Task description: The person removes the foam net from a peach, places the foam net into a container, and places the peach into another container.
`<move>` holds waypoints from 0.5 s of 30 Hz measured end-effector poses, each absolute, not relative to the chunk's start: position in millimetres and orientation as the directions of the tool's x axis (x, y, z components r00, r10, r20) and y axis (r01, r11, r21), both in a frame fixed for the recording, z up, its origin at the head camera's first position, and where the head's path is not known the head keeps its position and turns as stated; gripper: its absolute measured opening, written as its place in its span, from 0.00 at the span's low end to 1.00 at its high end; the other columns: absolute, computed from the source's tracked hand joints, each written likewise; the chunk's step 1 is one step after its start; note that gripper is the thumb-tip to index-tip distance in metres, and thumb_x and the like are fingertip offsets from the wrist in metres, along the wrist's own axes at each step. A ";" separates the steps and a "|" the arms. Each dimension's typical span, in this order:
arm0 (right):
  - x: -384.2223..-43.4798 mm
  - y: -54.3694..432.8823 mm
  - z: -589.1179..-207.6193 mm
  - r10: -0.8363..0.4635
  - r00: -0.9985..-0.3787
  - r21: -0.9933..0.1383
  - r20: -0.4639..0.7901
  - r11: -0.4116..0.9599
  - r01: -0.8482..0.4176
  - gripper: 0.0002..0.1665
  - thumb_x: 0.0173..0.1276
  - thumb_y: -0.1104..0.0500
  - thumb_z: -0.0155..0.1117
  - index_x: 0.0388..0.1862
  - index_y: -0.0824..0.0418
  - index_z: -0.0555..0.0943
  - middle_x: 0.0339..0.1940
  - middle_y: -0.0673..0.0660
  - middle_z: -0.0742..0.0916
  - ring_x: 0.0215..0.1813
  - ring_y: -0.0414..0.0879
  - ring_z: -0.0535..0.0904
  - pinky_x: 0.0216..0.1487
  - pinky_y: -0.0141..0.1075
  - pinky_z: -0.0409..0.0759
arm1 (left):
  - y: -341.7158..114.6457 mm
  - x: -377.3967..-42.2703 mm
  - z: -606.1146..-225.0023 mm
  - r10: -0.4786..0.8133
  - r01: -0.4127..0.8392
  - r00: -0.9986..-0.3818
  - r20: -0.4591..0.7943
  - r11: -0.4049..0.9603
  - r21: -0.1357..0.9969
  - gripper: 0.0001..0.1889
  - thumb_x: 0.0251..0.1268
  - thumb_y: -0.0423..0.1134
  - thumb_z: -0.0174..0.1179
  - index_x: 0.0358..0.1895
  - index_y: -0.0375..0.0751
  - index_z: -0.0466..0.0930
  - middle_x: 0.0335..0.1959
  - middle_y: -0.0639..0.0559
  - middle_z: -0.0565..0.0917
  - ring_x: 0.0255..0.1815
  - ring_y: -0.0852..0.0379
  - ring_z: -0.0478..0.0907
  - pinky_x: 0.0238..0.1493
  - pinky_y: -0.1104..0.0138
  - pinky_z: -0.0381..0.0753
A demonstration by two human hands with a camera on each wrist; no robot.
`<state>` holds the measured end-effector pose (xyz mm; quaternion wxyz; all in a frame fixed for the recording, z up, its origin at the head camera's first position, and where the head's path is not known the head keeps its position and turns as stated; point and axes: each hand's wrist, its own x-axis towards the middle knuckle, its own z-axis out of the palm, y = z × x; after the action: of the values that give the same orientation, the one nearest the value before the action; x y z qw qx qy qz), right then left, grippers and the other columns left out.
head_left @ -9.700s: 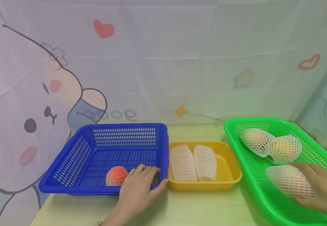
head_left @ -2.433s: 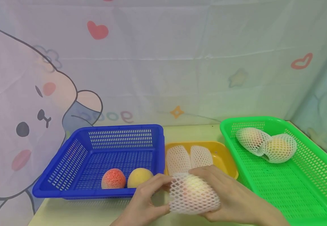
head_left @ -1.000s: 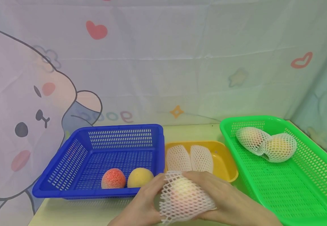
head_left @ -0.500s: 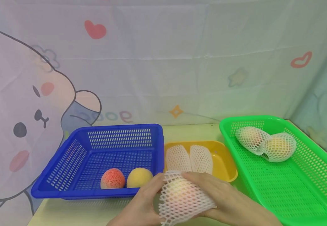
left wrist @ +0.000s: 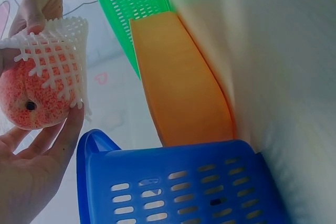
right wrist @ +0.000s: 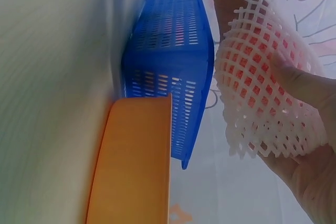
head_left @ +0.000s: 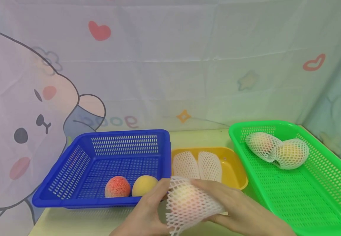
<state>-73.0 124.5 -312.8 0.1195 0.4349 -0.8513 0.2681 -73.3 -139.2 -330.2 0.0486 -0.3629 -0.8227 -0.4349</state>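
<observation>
The table [head_left: 99, 221] gives you a strip of surface along its near side, before the blue basket [head_left: 99, 199], and another behind the yellow tray [head_left: 233, 170]. The green basket [head_left: 300, 196] bounds your right; its rim rises just beside the tray, and its mesh floor shows nearest you. Your left hand [head_left: 148, 209] and right hand [head_left: 232, 205] stand in the way of the tray's near edge, both gripping the netted fruit [head_left: 189, 205] between them. Two netted pieces [head_left: 263, 145] touch at the green basket's far end; two white sleeves [head_left: 185, 165] lie side by side in the tray. Smallest, a red ball [head_left: 117, 186] and yellow ball [head_left: 144, 185] sit at the blue basket's near wall.
</observation>
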 end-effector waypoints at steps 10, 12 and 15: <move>-78.8 127.5 -313.5 -0.661 -0.586 -0.439 0.469 0.401 -0.804 0.30 0.67 0.58 0.62 0.65 0.48 0.64 0.61 0.43 0.80 0.54 0.35 0.80 0.51 0.31 0.81 | -141.3 -76.2 -329.4 0.542 0.663 -0.718 0.436 0.345 0.664 0.44 0.37 0.35 0.76 0.63 0.58 0.64 0.56 0.62 0.72 0.56 0.64 0.73 0.56 0.69 0.78; -80.0 127.8 -314.4 -0.663 -0.562 -0.403 0.494 0.398 -0.824 0.29 0.66 0.61 0.63 0.64 0.49 0.66 0.61 0.45 0.80 0.54 0.36 0.80 0.51 0.31 0.81 | -142.2 -76.6 -329.0 0.539 0.661 -0.721 0.436 0.344 0.667 0.45 0.36 0.33 0.76 0.63 0.58 0.64 0.56 0.62 0.72 0.57 0.64 0.72 0.57 0.69 0.78; -81.4 127.9 -315.8 -0.665 -0.545 -0.362 0.510 0.409 -0.838 0.28 0.66 0.63 0.63 0.63 0.48 0.68 0.60 0.46 0.81 0.52 0.36 0.80 0.50 0.30 0.81 | -142.6 -77.2 -328.8 0.541 0.675 -0.710 0.451 0.339 0.656 0.46 0.33 0.31 0.75 0.63 0.56 0.64 0.56 0.61 0.72 0.57 0.63 0.72 0.57 0.69 0.78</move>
<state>-81.4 127.9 -315.8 0.1447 0.4545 -0.8267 0.2983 -77.2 -142.6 -328.8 0.0763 -0.3732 -0.8145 -0.4375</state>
